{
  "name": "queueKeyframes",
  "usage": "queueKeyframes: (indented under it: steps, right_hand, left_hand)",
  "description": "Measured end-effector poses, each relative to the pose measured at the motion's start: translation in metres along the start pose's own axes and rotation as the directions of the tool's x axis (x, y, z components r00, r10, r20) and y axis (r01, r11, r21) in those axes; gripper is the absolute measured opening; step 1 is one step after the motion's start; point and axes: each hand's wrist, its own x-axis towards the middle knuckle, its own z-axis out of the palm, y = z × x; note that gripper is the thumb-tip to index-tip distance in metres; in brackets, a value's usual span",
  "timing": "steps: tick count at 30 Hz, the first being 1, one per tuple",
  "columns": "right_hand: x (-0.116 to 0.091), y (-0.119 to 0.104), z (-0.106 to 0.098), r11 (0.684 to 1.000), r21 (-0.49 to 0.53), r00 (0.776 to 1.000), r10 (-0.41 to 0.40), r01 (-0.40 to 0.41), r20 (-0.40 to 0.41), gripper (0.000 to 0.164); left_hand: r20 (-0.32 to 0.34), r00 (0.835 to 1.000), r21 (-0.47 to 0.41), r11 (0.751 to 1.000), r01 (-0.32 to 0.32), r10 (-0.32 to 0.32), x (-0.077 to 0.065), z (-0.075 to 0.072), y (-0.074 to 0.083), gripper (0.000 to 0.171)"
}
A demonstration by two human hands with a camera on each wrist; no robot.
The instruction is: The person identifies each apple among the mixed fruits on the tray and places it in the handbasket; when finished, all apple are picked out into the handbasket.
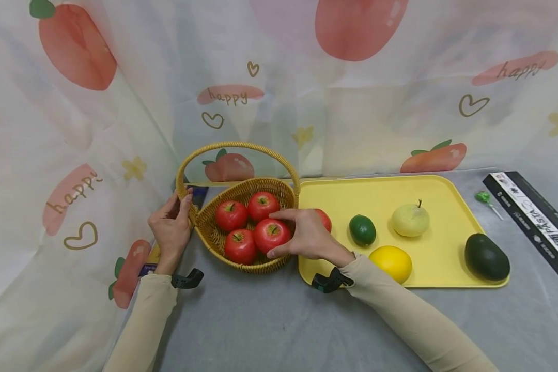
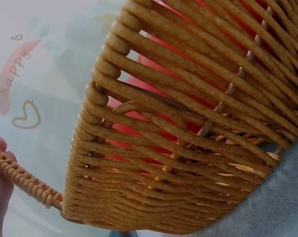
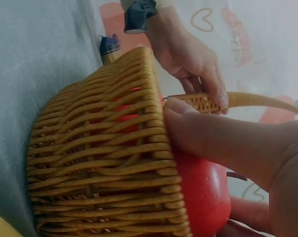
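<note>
A woven wicker basket [image 1: 283, 194] with an arched handle [image 1: 234, 144] stands left of the tray, holding several red apples [image 1: 231, 215]. My left hand [image 1: 171, 227] grips the lower left part of the handle between thumb and fingers. With thumb and fingers spread around its sides, my right hand [image 1: 311, 235] holds the front right apple [image 1: 272, 236] inside the basket. In the right wrist view that apple [image 3: 203, 195] bulges above the rim, with the thumb along its top side. One more red apple [image 1: 324, 219] lies on the tray, partly hidden behind the right hand.
On the yellow tray [image 1: 335, 194] lie a green lime [image 1: 362, 230], a yellow lemon [image 1: 391, 263], a pale green round fruit [image 1: 410, 220] and a dark avocado [image 1: 486, 257]. Farther right are a green lollipop [image 1: 483, 197] and a black pasta box [image 1: 535, 222]. Printed cloth hangs behind and left.
</note>
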Motion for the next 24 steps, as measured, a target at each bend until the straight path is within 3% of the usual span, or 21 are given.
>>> queueKeyframes:
  steps: [11,24]
  right_hand:
    - [0.0033,0.0021,0.0018,0.999,-0.019,0.998,-0.047,0.048,0.047,0.074]
    - [0.0036,-0.0002,0.0024,0.998,-0.044,0.996,-0.033,0.037,0.077,0.07]
  left_hand:
    - [-0.001,1.0,0.01,1.0,0.012,-0.012,-0.0003,-0.0001,0.0,0.03]
    - [-0.002,1.0,0.025,1.0,0.005,-0.005,-0.0016,0.0004,0.0019,0.031]
